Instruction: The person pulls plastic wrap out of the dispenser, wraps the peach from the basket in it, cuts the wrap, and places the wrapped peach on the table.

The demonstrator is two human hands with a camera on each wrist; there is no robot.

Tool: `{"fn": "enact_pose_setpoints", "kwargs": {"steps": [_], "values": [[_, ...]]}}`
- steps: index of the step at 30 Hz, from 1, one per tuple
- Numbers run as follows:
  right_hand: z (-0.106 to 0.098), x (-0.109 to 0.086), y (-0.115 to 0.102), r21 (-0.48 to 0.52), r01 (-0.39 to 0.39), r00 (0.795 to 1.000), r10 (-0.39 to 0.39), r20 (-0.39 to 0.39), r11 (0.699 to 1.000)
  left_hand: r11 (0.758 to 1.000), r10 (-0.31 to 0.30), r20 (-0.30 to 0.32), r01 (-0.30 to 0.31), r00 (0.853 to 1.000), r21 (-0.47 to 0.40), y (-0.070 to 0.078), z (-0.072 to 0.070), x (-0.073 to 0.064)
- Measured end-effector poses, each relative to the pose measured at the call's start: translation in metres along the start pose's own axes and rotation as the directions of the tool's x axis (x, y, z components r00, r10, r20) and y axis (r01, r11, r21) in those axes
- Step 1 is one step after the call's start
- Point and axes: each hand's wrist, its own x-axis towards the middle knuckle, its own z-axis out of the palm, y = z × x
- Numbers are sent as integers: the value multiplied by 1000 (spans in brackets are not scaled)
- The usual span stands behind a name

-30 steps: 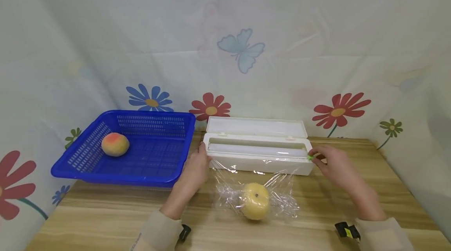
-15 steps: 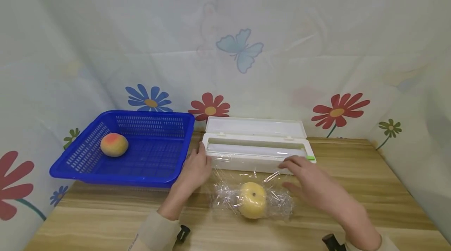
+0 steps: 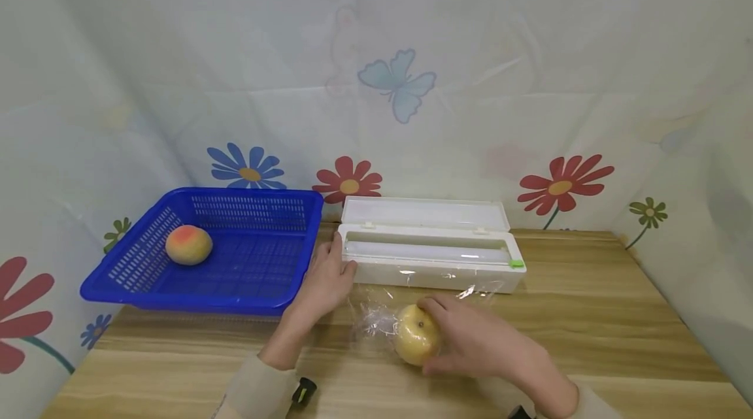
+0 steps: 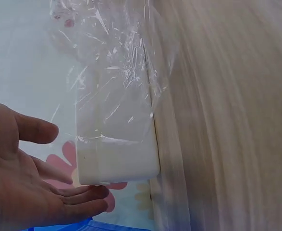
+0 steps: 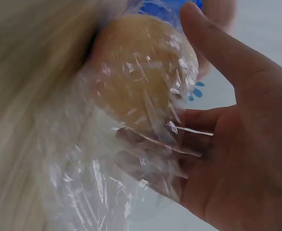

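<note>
A round yellow pear (image 3: 416, 335) sits on the table under clear plastic wrap (image 3: 376, 319), which runs from a white wrap dispenser (image 3: 429, 275). My right hand (image 3: 479, 340) cups the pear's right side, fingers behind and thumb in front. In the right wrist view, wrap lies over the pear (image 5: 141, 67) and over some of the fingers. My left hand (image 3: 326, 282) rests against the dispenser's left end with relaxed fingers. The left wrist view shows the fingertips at the corner of the dispenser (image 4: 116, 161), the thumb apart from it.
A blue plastic basket (image 3: 253, 304) stands at the left, with a peach (image 3: 189, 245) inside. The dispenser's lid (image 3: 423, 213) is raised at the back, near the patterned curtain (image 3: 459, 144). A green slider (image 3: 516, 263) sits at its right end. Bare wood (image 3: 618, 321) shows at right.
My right hand has left the green slider at the dispenser's right end and come forward and left to the pear. The left hand has stayed at the dispenser's left end.
</note>
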Motion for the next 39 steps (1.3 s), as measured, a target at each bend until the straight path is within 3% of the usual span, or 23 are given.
{"fn": "enact_pose_setpoints", "kwargs": {"steps": [8, 14, 20, 22, 25, 30, 32, 34, 36, 39], "values": [[5, 0, 0, -48, 52, 998, -53, -28, 998, 993, 27, 22, -24, 999, -118, 3, -4, 0], [4, 1, 3, -50, 42, 999, -43, -17, 998, 973, 80, 23, -73, 997, -217, 7, -10, -1], [0, -1, 7, -32, 3, 1000, -3, 0, 999, 938, 22, 90, 11, 996, -346, 10, -15, 1], [-1, -1, 9, -29, 3, 1000, -3, -2, 1000, 936, 1, 84, 28, 996, -351, 11, -17, 1], [-1, -1, 11, -14, 12, 1000, -12, -3, 1000, 946, 4, 37, 8, 999, -323, 13, -19, 0], [1, -2, 13, 27, 1, 1000, -1, 13, 1000, 965, 115, 14, -108, 993, -238, 20, -20, -7], [2, -1, 14, 35, -2, 1000, 1, 13, 999, 968, 196, 29, -188, 980, -168, 24, -20, -11], [2, -1, 14, 41, -3, 1000, 3, 8, 999, 957, 283, 64, -277, 957, -88, 28, -20, -15], [2, -1, 15, 65, -3, 1000, 2, 12, 998, 937, 349, 130, -347, 928, -40, 33, -20, -19], [2, 0, 17, 115, -2, 999, -2, 34, 993, 899, 430, 252, -437, 867, -31, 40, -20, -24]]}}
